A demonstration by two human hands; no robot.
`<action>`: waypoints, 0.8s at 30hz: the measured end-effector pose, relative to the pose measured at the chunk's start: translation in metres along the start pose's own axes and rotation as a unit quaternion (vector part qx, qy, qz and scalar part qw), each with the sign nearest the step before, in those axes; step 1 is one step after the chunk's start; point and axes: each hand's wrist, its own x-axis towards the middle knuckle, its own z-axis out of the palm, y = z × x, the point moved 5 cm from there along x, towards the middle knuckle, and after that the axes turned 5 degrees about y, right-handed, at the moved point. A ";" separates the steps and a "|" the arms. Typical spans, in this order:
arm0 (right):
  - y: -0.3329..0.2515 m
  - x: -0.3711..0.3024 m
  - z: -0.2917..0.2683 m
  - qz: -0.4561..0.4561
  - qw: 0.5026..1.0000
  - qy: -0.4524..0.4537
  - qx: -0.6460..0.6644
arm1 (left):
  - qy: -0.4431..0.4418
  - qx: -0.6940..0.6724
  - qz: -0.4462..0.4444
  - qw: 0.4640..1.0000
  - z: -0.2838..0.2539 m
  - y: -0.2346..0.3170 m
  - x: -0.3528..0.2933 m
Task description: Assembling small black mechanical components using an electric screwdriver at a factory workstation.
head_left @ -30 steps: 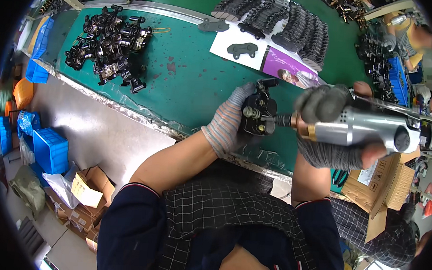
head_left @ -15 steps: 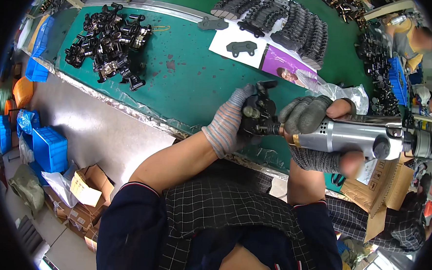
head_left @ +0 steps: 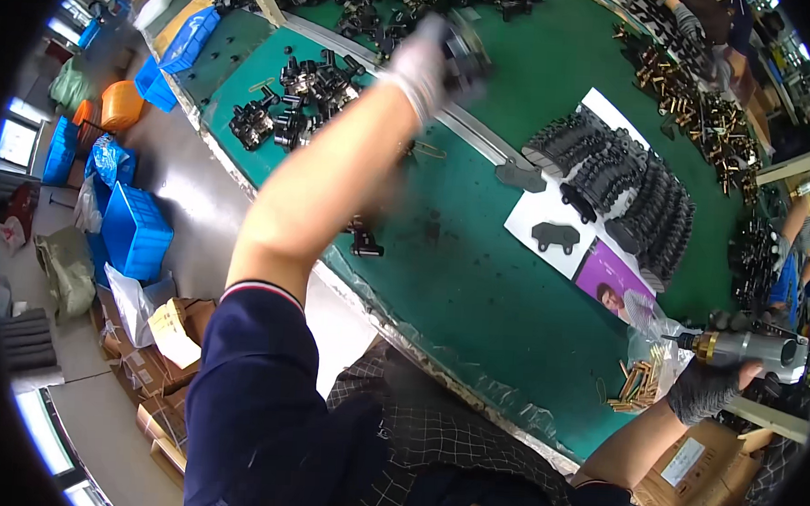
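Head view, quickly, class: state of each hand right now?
Left hand: holding a black part, blurred.
Right hand: closed around a silver power tool.

Bench (head_left: 458, 297) open between near edge and white sheet (head_left: 527, 225); black parts (head_left: 325, 79) obstruct leftward, brass pins (head_left: 636, 389) and silver tool (head_left: 743, 348) rightward.

Factory workshop: green workbench (head_left: 477, 284), heaped black parts (head_left: 327, 84), silver power tool (head_left: 746, 348), blue crates (head_left: 138, 234).

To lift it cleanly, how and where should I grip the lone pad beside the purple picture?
Probably pinch the pad across its narrow width, from above and left: it lies flat on white paper, with pad rows to the right.
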 end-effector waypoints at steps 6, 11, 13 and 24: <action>0.010 -0.028 0.030 -0.238 0.779 0.213 -0.539 | 0.048 0.165 0.225 0.959 -0.030 0.131 0.058; 0.077 -0.063 0.078 -0.279 0.731 -0.068 -0.619 | -0.012 0.790 0.182 0.586 -0.049 0.109 0.070; 0.099 -0.065 0.107 -0.227 0.735 -0.180 -0.613 | 0.019 0.907 0.183 0.378 -0.042 0.079 0.066; 0.172 -0.051 0.122 -0.167 0.675 -0.286 -0.659 | -0.140 0.944 0.144 0.263 -0.031 0.036 -0.041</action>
